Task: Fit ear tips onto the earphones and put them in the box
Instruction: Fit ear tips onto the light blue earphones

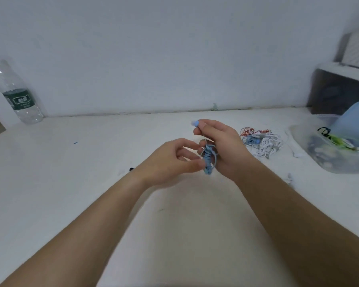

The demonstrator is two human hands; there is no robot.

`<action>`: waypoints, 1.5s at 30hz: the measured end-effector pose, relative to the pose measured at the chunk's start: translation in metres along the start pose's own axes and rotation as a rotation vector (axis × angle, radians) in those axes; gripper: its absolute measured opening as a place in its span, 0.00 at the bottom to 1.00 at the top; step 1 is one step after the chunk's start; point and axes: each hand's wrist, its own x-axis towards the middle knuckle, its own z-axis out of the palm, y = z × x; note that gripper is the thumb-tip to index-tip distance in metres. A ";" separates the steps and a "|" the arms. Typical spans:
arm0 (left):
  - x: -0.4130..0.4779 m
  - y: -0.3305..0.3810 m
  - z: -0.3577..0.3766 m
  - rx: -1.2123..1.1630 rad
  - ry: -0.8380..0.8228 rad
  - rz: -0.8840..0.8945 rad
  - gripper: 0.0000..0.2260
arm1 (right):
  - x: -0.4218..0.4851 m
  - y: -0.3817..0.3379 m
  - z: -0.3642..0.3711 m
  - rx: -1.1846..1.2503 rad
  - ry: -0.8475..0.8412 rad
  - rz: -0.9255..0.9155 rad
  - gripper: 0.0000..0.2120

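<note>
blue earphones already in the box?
No: the blue earphones are held above the table between the left hand and right hand, well apart from the clear box.

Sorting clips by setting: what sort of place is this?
Likely a plain indoor worktable against a bare wall, perhaps a home or small workshop: a water bottle, a pile of earphones and a clear box sit on the white table.

We note dim, bluish, even light; soft shadows under the arms; overall blur; wide-angle bending at the edges.
</note>
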 end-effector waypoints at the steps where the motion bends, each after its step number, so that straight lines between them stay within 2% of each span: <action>1: 0.000 0.003 0.006 -0.004 -0.010 -0.008 0.19 | 0.000 -0.002 0.000 0.022 0.029 0.007 0.06; 7: 0.001 0.035 0.028 -0.308 0.019 -0.057 0.14 | -0.016 -0.028 -0.013 0.152 0.148 -0.041 0.08; 14: 0.022 0.069 0.060 -0.389 0.119 -0.065 0.11 | -0.054 -0.065 -0.064 -0.109 0.280 -0.135 0.04; 19: 0.053 0.105 0.111 -0.517 0.040 -0.078 0.12 | -0.075 -0.099 -0.117 -0.189 0.389 -0.139 0.09; 24: 0.099 0.141 0.160 -0.610 -0.045 -0.092 0.13 | -0.081 -0.134 -0.177 -0.143 0.472 -0.186 0.08; 27: 0.131 0.154 0.184 -0.499 0.015 -0.024 0.10 | -0.073 -0.149 -0.208 -0.177 0.549 -0.229 0.10; 32: 0.180 0.159 0.218 -0.079 0.185 0.165 0.06 | -0.048 -0.162 -0.244 -0.398 0.673 -0.292 0.14; 35: 0.205 0.160 0.234 -0.008 0.180 0.190 0.08 | -0.029 -0.162 -0.257 -0.571 0.697 -0.295 0.16; 39: 0.218 0.159 0.242 0.172 0.058 0.175 0.16 | -0.015 -0.160 -0.266 -0.769 0.665 -0.236 0.19; 41: 0.216 0.157 0.238 0.213 0.113 0.186 0.16 | -0.015 -0.157 -0.269 -0.825 0.680 -0.201 0.20; 45: 0.197 0.144 0.213 0.098 0.195 0.202 0.06 | -0.024 -0.153 -0.262 -0.832 0.681 -0.196 0.18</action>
